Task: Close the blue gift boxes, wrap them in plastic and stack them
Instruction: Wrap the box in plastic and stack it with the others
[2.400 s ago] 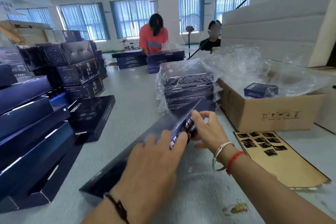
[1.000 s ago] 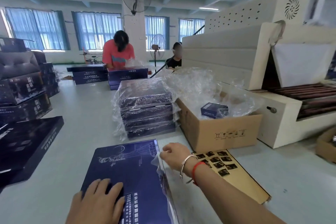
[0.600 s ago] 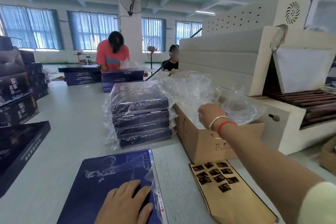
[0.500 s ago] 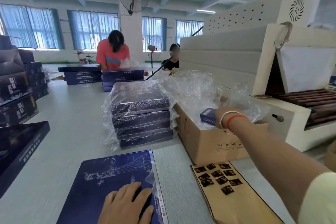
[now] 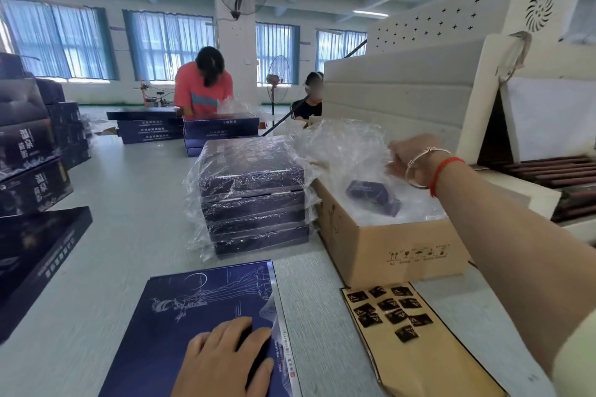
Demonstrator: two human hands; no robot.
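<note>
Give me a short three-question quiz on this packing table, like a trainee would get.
1. True or false: the left hand rests flat on the blue gift box nearest the camera.
2. What does the right hand grip? A) a fan B) clear plastic from the cardboard carton C) a black sticker
3. Fill in: the wrapped stack stands on the carton's ____ side, seen from the camera.

Key: 1 true; 2 B; 3 left.

Grey table [image 5: 135, 203] under boxes [image 5: 251, 196], carton [image 5: 387, 255].
</note>
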